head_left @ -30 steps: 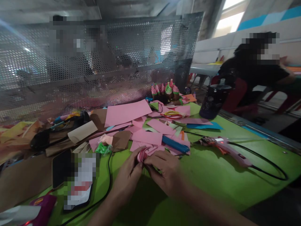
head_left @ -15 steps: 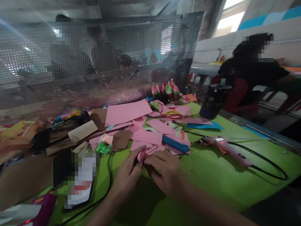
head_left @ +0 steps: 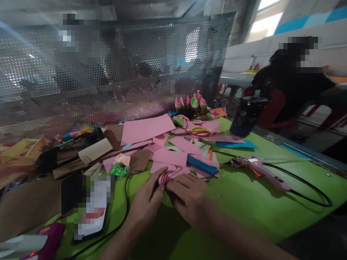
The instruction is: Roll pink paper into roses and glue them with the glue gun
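- The left hand point(head_left: 148, 196) pinches a red-and-pink striped piece point(head_left: 164, 177), index finger along its far left edge and thumb at the near edge; the piece sits right between those two tips, and is the hub for every hour below.
- The right hand point(head_left: 189, 196) comes in from 4 o'clock, fingers curled and bunched together, the foremost tips against the piece's right side; whether they grip it or only press on it, I cannot tell.
- Under both hands lies a green tabletop point(head_left: 230, 206).
- At 12 o'clock, just beyond the fingers, pink sheets point(head_left: 169, 157) overlap in a loose heap.
- Between 2 and 3, a blue packet point(head_left: 202, 166) lies across that heap, near the right hand.
- At 10, a brown paper scrap point(head_left: 139, 161); past it, closer to 9, a green plastic bundle point(head_left: 119, 170).
- At 1, scissors point(head_left: 199, 131) with red and yellow handles; farther along that hour, pink and green swirl-topped figures point(head_left: 194, 102) stand grouped.
- At 3, well apart, a pink glue gun point(head_left: 268, 173) trailing a black cord.
- At 8, a lit phone point(head_left: 93, 216).
- At 2, a dark tumbler point(head_left: 245, 115) stands upright, and beyond it a person in black point(head_left: 292, 83) sits.
- Toward 11, a perforated panel point(head_left: 151, 83) rises behind everything.
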Available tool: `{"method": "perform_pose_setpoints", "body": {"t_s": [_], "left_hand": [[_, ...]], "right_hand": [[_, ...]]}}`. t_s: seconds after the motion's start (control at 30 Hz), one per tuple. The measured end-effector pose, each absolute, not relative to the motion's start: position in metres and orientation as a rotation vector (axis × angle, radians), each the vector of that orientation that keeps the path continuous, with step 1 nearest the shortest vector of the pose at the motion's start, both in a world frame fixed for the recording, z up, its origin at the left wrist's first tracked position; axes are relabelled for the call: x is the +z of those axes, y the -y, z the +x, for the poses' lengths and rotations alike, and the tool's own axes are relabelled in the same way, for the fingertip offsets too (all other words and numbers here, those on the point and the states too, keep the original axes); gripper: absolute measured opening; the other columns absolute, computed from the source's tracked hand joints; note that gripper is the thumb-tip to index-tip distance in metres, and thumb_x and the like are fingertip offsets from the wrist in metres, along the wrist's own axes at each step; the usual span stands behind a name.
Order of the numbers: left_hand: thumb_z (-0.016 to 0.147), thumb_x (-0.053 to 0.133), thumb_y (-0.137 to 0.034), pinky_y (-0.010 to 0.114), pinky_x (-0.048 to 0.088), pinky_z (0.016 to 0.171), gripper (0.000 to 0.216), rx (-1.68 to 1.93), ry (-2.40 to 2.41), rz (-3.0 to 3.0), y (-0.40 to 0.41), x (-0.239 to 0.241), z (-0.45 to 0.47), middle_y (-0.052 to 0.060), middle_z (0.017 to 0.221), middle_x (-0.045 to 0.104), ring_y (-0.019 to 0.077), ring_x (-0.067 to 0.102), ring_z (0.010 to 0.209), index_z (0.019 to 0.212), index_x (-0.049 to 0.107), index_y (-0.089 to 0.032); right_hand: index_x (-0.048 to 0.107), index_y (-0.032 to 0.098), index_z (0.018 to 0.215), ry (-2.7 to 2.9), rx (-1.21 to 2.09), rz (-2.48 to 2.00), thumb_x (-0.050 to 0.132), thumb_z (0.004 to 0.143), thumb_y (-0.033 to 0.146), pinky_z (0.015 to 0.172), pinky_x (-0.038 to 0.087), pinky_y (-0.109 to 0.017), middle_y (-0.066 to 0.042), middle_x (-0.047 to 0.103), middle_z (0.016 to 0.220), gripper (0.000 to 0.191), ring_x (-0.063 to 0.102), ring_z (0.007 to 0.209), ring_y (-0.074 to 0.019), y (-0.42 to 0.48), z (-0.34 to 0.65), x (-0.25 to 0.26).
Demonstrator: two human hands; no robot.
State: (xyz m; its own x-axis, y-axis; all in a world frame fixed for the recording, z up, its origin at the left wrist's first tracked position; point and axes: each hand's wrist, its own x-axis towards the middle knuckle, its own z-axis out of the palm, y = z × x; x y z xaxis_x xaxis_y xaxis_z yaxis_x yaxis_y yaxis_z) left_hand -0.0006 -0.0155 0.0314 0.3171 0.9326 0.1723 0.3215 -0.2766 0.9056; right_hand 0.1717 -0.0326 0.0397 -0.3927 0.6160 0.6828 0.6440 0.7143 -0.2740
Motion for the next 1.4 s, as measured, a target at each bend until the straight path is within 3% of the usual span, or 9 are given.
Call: {"method": "perform_pose_setpoints", "body": {"t_s": [0.17, 1.27, 1.4], "left_hand": [[0.092, 0.046, -0.025, 0.044, 0.035, 0.113, 0.044, 0.981, -1.106, 1.761, 0.016, 0.031, 0.0, 0.008, 0.137, 0.062, 0.0275, 0.053, 0.129, 0.134, 0.058, -0.02], [0.099, 0.038, -0.032, 0.042, 0.02, 0.123, 0.05, 1.044, -1.047, 1.589, 0.023, 0.034, -0.006, 0.001, 0.158, 0.038, 0.0222, 0.029, 0.147, 0.148, 0.041, -0.027], [0.098, 0.039, -0.036, 0.043, 0.024, 0.122, 0.05, 1.105, -1.113, 1.545, 0.023, 0.038, -0.007, 0.004, 0.154, 0.044, 0.0248, 0.025, 0.149, 0.147, 0.044, -0.025]], "right_hand": [[0.067, 0.018, 0.089, 2.12, -0.051, -0.953, 0.054, 0.088, 0.01, 0.066, 0.042, -0.032, -0.005, 0.067, 0.078, 0.015, 0.057, 0.071, -0.0191, 0.032, 0.172, 0.039], [0.067, 0.02, 0.093, 1.998, 0.063, -0.98, 0.06, 0.09, 0.013, 0.07, 0.047, -0.032, -0.005, 0.072, 0.085, 0.01, 0.064, 0.078, -0.0197, 0.029, 0.177, 0.045], [0.067, 0.02, 0.093, 1.939, 0.06, -0.976, 0.061, 0.09, 0.013, 0.07, 0.047, -0.031, -0.005, 0.072, 0.087, 0.01, 0.065, 0.079, -0.0195, 0.029, 0.181, 0.046]]}}
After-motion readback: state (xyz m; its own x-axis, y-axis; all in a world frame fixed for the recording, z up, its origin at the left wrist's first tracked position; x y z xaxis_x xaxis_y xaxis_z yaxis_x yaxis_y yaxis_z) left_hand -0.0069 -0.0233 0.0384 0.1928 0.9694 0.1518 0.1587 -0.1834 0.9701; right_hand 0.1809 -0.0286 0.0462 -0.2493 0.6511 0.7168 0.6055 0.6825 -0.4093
